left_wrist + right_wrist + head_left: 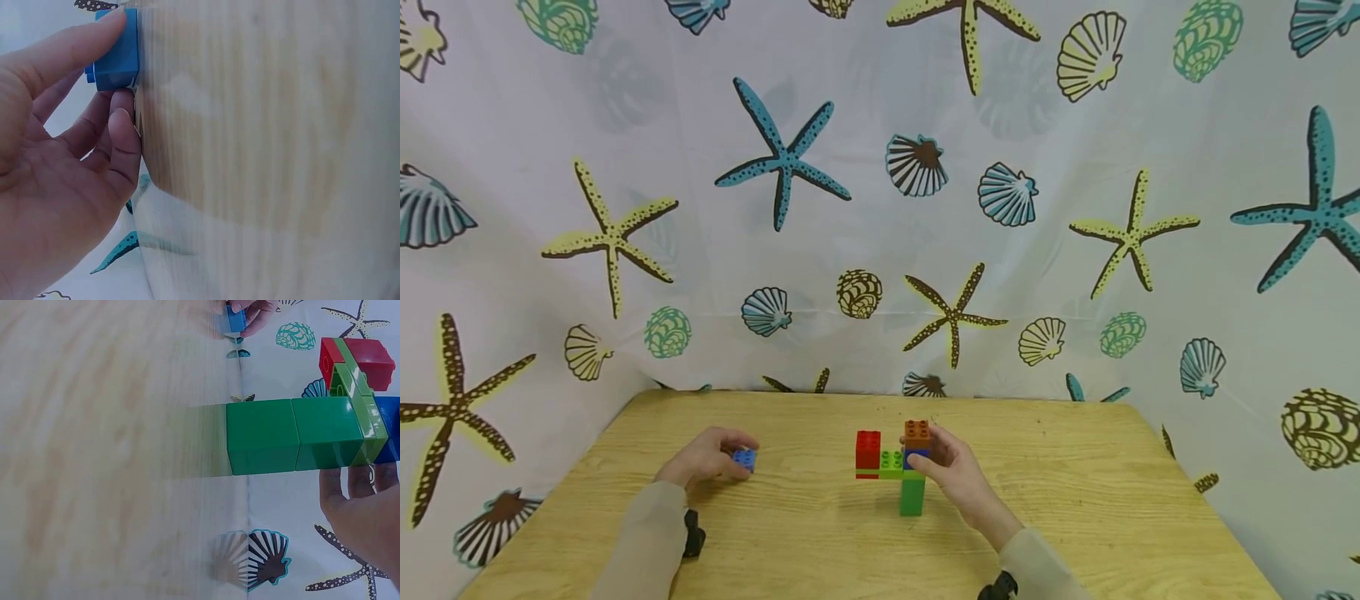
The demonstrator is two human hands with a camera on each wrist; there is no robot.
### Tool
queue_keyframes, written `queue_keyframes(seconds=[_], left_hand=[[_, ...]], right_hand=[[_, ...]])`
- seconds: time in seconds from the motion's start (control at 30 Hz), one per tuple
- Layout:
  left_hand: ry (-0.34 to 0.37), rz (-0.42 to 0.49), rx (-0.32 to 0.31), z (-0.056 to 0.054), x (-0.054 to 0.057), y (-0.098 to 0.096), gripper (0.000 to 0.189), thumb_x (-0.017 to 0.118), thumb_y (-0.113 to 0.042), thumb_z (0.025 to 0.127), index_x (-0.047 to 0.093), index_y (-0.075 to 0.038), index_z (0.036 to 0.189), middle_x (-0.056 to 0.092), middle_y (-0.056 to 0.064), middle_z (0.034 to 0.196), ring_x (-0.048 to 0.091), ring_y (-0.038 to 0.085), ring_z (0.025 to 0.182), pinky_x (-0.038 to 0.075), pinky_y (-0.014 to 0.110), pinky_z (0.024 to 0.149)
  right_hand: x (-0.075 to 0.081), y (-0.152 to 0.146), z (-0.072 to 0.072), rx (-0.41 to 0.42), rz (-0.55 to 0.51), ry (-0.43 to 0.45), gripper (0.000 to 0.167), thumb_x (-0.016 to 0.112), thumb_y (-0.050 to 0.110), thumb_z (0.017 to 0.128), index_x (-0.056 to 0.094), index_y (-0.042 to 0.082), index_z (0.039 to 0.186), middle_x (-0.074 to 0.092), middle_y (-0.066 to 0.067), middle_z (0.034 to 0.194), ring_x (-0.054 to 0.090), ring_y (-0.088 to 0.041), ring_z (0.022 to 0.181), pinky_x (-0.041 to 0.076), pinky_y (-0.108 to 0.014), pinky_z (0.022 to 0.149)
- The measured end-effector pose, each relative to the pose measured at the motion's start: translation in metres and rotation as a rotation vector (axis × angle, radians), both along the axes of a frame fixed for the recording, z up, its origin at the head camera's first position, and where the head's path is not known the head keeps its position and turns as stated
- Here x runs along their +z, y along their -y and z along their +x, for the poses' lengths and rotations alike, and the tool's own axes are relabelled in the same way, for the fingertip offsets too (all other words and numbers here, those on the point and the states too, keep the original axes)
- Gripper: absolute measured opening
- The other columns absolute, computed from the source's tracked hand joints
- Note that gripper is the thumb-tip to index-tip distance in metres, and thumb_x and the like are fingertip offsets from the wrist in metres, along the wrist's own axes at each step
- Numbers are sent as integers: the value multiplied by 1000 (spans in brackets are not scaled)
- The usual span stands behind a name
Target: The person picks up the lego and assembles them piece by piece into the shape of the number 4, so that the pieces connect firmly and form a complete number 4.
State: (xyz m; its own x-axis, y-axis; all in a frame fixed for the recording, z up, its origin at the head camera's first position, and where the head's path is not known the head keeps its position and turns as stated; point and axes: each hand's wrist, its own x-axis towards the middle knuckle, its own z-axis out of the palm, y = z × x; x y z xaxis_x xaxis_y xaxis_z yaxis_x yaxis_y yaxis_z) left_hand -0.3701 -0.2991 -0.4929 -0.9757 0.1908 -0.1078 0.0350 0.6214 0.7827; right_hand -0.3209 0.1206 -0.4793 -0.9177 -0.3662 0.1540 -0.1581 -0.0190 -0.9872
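At the left of the head view, my left hand [706,457] pinches a small blue brick [745,460] between thumb and fingers, down at the tabletop. My right hand [961,483] grips the upper part of a toy brick build, its thumb on a dark blue brick [917,459]. An orange brick [917,429] tops that blue one. Below them a light green piece [891,461] reaches left to a red brick [868,448], with more red beneath it. Two stacked green bricks [262,437] form the upright column, which appears to stand on the table.
The wooden table [805,533] stretches around both hands. A pale curtain [850,242] printed with starfish and shells hangs behind the table and along its sides.
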Motion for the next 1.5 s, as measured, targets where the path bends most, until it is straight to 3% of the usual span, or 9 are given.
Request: queue_keyframes(seconds=[0.37, 0.67, 0.83, 1.23, 1.5], left_hand=[[-30, 68, -15, 3, 6, -8, 54, 79, -11, 80, 60, 0, 130, 56, 17, 122, 54, 26, 98, 52, 35, 76], [-136, 113, -65, 8, 15, -21, 52, 77, -14, 84, 59, 2, 130, 58, 19, 124, 57, 24, 92, 52, 36, 77], [-182, 113, -89, 11, 21, -31, 52, 78, -16, 84, 60, -3, 131, 58, 19, 127, 58, 24, 94, 52, 35, 77], [-208, 165, -69, 16, 32, -56, 49, 80, -22, 82, 63, -5, 125, 65, 14, 112, 61, 23, 94, 54, 44, 81], [-265, 203, -86, 19, 39, -72, 47, 79, -23, 83, 63, -4, 122, 65, 12, 107, 59, 29, 97, 52, 30, 76]], right_hand=[[0, 0, 1, -3, 5, 2, 61, 67, 25, 94, 42, 12, 148, 57, -9, 140, 53, -20, 128, 47, -30, 102], [-1, 0, 0, 0, -1, -3, 59, 68, 23, 93, 45, 12, 146, 58, -10, 139, 56, -17, 123, 48, -28, 99], [-2, 0, -1, 4, -1, 0, 60, 68, 24, 94, 44, 12, 147, 57, -10, 140, 55, -18, 124, 48, -28, 99], [-3, 1, 0, 1, -11, 7, 61, 68, 24, 93, 44, 12, 147, 58, -10, 139, 55, -18, 124, 48, -27, 99], [-2, 0, 0, -8, -3, 2, 60, 68, 24, 94, 44, 11, 147, 57, -11, 139, 55, -19, 125, 48, -29, 100]])
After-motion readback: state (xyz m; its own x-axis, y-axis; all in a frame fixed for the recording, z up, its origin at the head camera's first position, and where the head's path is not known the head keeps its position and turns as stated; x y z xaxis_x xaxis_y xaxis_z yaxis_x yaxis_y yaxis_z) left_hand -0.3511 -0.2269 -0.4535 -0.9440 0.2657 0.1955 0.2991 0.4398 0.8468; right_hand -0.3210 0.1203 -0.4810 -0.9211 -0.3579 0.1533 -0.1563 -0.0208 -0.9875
